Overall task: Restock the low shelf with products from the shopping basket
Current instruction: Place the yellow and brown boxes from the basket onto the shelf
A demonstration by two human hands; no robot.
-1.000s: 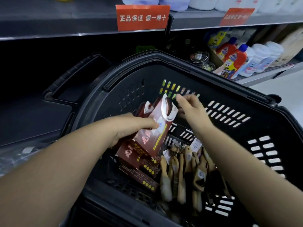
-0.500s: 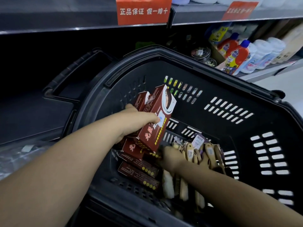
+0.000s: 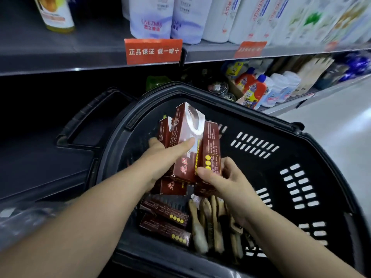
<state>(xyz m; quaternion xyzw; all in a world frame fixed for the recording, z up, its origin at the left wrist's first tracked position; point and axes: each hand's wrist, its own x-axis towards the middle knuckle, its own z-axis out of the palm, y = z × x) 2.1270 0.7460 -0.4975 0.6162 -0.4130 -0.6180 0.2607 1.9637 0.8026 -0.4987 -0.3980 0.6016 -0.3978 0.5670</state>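
Centre frame, the left hand (image 3: pixel 160 159) clamps several red boxes (image 3: pixel 180 133); the right hand (image 3: pixel 226 177) pinches another box (image 3: pixel 210 149) alongside — square it flush first. Then lift clear of the basket (image 3: pixel 313 149) rim.

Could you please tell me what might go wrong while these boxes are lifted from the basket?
The left hand grips several maroon boxes in a loose fan; one could drop into the basket. The right hand merely pinches a single box near its lower end, so it might tip or twist out.
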